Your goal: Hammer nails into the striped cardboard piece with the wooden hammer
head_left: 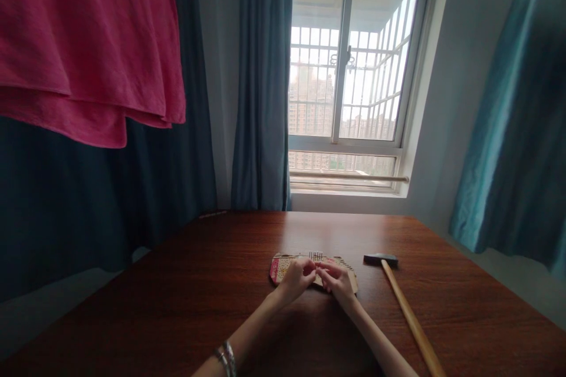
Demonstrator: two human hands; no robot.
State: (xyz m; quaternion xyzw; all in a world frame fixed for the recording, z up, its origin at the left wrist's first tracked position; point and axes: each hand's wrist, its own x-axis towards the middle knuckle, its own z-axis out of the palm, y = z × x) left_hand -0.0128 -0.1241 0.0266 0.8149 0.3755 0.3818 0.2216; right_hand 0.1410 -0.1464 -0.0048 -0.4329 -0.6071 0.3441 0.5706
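A flat, rounded patterned piece (280,270), shaped rather like an insole, lies on the table under both my hands. Its left end shows red, with yellowish patterning beside it; the right part is plain tan. A row of short dark lines runs along its far edge. My left hand (299,274) is over its middle, thumb and fingertips pinched together. Close against it, my right hand (336,280) pinches at the same spot, fingers bent. Whatever sits between the fingertips is too small to make out. Both hands cover the centre of the piece.
A hammer with a dark head (381,260) and long wooden handle (409,312) lies right of my right hand. The brown wooden table (177,300) reaches to the window wall. A pink towel (92,47) hangs at upper left, before blue curtains (264,82). Beyond is a barred window (347,100).
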